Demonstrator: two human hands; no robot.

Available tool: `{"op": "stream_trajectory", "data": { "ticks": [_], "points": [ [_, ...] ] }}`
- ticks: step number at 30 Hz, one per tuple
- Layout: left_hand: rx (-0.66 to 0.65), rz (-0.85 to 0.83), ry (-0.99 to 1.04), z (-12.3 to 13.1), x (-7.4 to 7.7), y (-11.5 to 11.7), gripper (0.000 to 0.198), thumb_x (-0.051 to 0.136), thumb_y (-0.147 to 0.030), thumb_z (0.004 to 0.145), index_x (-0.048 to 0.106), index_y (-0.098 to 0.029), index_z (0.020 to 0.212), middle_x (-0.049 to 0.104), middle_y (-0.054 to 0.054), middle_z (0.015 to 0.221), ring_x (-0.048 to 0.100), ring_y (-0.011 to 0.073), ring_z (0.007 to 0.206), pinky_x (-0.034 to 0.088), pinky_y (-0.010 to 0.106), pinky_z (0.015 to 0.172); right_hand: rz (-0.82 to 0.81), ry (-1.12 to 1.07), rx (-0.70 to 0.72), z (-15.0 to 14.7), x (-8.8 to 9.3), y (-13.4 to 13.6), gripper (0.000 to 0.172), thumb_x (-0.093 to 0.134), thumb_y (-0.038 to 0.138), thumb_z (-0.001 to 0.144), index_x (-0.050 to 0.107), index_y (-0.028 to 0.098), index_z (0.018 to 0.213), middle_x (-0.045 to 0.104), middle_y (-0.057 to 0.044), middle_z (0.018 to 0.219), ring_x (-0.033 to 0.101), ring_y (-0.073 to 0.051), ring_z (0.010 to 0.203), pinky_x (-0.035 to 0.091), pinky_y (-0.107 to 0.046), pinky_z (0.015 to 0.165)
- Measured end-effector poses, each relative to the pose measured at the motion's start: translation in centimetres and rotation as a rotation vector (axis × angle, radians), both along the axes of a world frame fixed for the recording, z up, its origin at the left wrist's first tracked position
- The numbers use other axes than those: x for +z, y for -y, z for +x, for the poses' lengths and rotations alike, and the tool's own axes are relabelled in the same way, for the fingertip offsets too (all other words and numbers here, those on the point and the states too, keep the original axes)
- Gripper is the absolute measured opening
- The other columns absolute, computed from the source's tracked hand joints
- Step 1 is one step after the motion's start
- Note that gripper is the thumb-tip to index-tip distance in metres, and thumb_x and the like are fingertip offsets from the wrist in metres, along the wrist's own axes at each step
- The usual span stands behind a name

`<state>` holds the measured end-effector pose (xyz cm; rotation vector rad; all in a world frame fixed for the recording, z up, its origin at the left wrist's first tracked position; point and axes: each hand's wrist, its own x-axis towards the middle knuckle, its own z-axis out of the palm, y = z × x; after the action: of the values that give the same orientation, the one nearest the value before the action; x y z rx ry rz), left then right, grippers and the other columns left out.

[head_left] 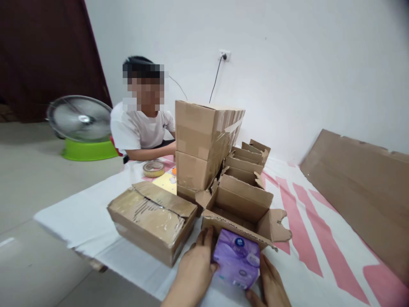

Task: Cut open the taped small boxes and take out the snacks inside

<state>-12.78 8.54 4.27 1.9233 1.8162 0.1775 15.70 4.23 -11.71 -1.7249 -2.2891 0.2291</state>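
L hand & R hand grasp purple pack from opp. sides, prob. to steady it; it's right in front of open box, can't tell if worktop bears its wt. Side flap splays out, likely so top stays open.

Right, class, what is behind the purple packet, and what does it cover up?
Behind the purple packet stands an open cardboard box, its inner back wall showing. The packet covers part of the box's outer front wall, so that part cannot be seen.
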Motion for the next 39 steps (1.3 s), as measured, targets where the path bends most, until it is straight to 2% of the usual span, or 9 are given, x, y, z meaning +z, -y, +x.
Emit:
{"op": "stream_trajectory", "data": {
  "ticks": [4, 9, 14, 16, 20, 23, 27, 34, 39],
  "points": [
    [-0.001, 0.030, 0.097, -0.2, -1.5, -0.8, 0.052, 0.058, -0.016, 0.077, 0.056, -0.018, 0.129, 0.063, 0.013, 0.126, 0.060, 0.0285, 0.115, 0.046, 0.035, 0.094, 0.118, 0.032, 0.020, 0.6, -0.8, -0.5, 0.095, 0.055, 0.053, 0.086, -0.001, 0.016, 0.154, 0.032, -0.021, 0.152, 0.036, -0.038, 0.137, 0.041, -0.053, 0.107],
    [-0.002, 0.088, 0.112, 0.5, -2.2, -0.9, 0.033, 0.055, -0.016, 0.077, 0.067, -0.016, 0.108, 0.069, 0.012, 0.110, 0.061, 0.0287, 0.109, 0.045, 0.036, 0.092, 0.312, -0.069, 0.109, 0.0, -0.3, -0.7, 0.116, 0.069, 0.056, 0.074, -0.008, 0.020, 0.153, 0.034, -0.022, 0.151, 0.043, -0.044, 0.131, 0.049, -0.056, 0.097],
    [0.003, 0.099, 0.122, 1.5, -2.5, -1.0, 0.034, 0.052, -0.013, 0.078, 0.066, -0.015, 0.108, 0.069, 0.013, 0.108, 0.062, 0.0283, 0.107, 0.046, 0.036, 0.090, 0.533, -0.176, 0.003, -2.6, 4.1, -0.7, 0.104, 0.072, 0.044, 0.074, 0.009, 0.021, 0.153, 0.032, -0.019, 0.150, 0.041, -0.041, 0.132, 0.049, -0.054, 0.097],
    [0.002, 0.079, 0.123, 1.5, -2.5, -1.1, 0.034, 0.051, -0.014, 0.078, 0.066, -0.015, 0.108, 0.070, 0.013, 0.108, 0.064, 0.0282, 0.104, 0.047, 0.036, 0.088, 0.619, -0.110, 0.104, -3.6, 6.4, -1.4, 0.096, 0.073, 0.041, 0.073, 0.021, 0.021, 0.151, 0.031, -0.018, 0.149, 0.040, -0.041, 0.131, 0.048, -0.054, 0.097],
    [-0.010, 0.061, 0.130, 1.1, -2.7, -1.2, 0.029, 0.053, -0.017, 0.078, 0.066, -0.016, 0.103, 0.071, 0.012, 0.106, 0.065, 0.0276, 0.103, 0.047, 0.035, 0.087, 0.597, 0.080, 0.305, -5.2, 9.6, -3.2, 0.080, 0.076, 0.029, 0.066, 0.044, 0.023, 0.140, 0.035, -0.013, 0.149, 0.032, -0.041, 0.134, 0.046, -0.054, 0.098],
    [-0.004, 0.079, 0.153, 0.8, -3.2, -1.3, 0.038, 0.054, -0.017, 0.077, 0.062, -0.016, 0.114, 0.066, 0.012, 0.119, 0.060, 0.0264, 0.112, 0.044, 0.035, 0.095, 0.602, 0.119, 0.319, -5.7, 10.1, -4.2, 0.074, 0.072, 0.016, 0.067, 0.049, 0.024, 0.136, 0.046, -0.009, 0.142, 0.036, -0.035, 0.131, 0.046, -0.051, 0.099],
    [-0.006, 0.135, 0.216, 0.9, -4.3, -2.0, 0.068, 0.054, -0.015, 0.077, 0.038, -0.013, 0.143, 0.040, 0.011, 0.151, 0.041, 0.0223, 0.135, 0.032, 0.030, 0.110, 0.558, 0.111, 0.303, -5.4, 9.7, -4.9, 0.065, 0.068, 0.018, 0.075, 0.048, 0.024, 0.136, 0.051, -0.009, 0.138, 0.046, -0.029, 0.121, 0.048, -0.046, 0.097],
    [-0.017, 0.138, 0.144, 1.5, -5.4, -3.0, 0.066, 0.048, -0.018, 0.084, 0.031, -0.013, 0.148, 0.018, 0.013, 0.159, 0.032, 0.0264, 0.142, 0.030, 0.034, 0.113, 0.548, 0.075, 0.252, -5.2, 9.7, -7.2, 0.057, 0.064, 0.018, 0.081, 0.049, 0.025, 0.135, 0.052, -0.008, 0.137, 0.046, -0.028, 0.121, 0.045, -0.049, 0.100],
    [-0.007, 0.102, 0.103, 1.5, -5.0, -2.9, 0.065, 0.051, -0.019, 0.083, 0.035, -0.011, 0.146, 0.021, 0.015, 0.158, 0.030, 0.0282, 0.143, 0.031, 0.035, 0.111, 0.549, 0.062, 0.241, -4.6, 10.0, -9.6, 0.056, 0.064, 0.021, 0.081, 0.049, 0.024, 0.134, 0.052, -0.009, 0.135, 0.047, -0.028, 0.121, 0.044, -0.049, 0.101]
  ]
}}
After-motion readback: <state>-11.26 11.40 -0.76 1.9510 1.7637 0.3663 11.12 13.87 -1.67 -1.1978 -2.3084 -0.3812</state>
